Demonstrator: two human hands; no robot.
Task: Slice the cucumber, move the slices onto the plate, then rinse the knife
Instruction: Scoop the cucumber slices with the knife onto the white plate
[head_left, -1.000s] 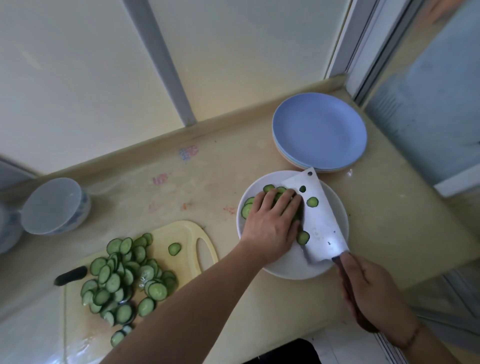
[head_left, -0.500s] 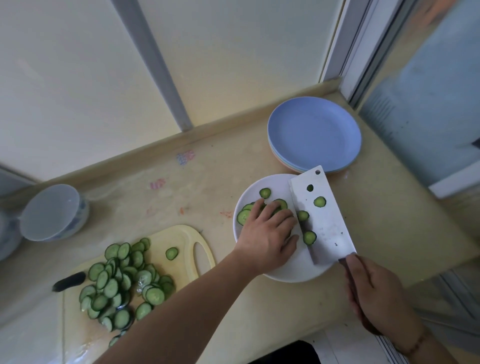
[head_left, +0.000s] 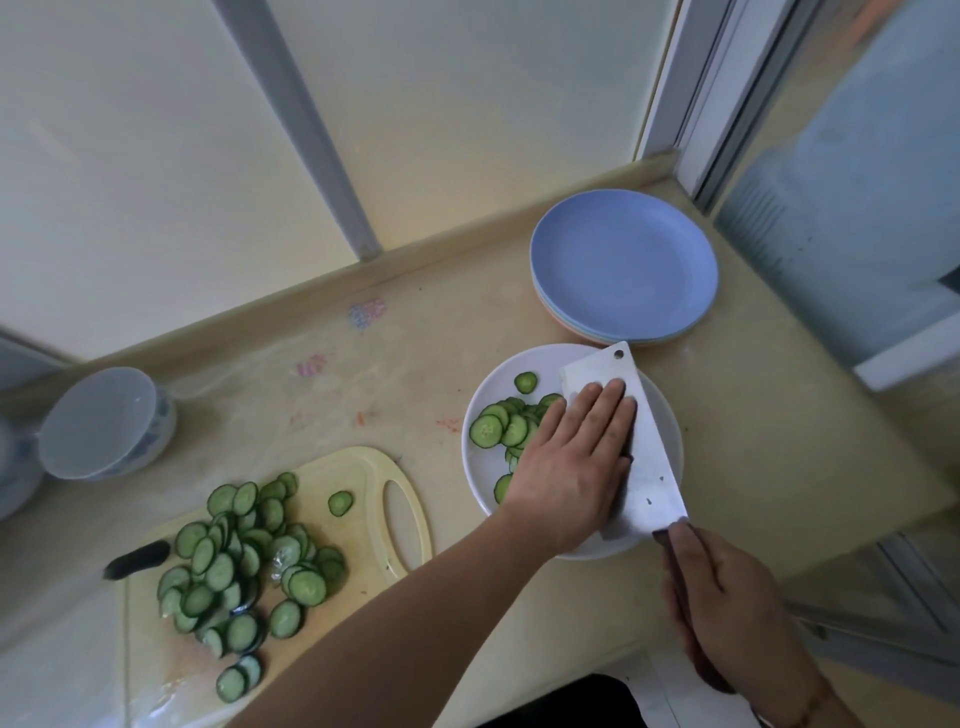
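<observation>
Cucumber slices (head_left: 244, 561) mostly lie heaped on the cutting board (head_left: 363, 478) on the desk (head_left: 769, 447); the slicing looks finished. Only a small batch (head_left: 501, 423) sits on the white plate (head_left: 480, 467). The left hand (head_left: 571, 467) presses flat, fingers straight, on the knife (head_left: 649, 457) blade over the plate; the right hand (head_left: 727, 597) grips the handle. Most slices remain to be moved, and the rinse is not yet done.

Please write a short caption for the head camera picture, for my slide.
Left hand wipes cucumber slices off the cleaver onto the white plate.
</observation>
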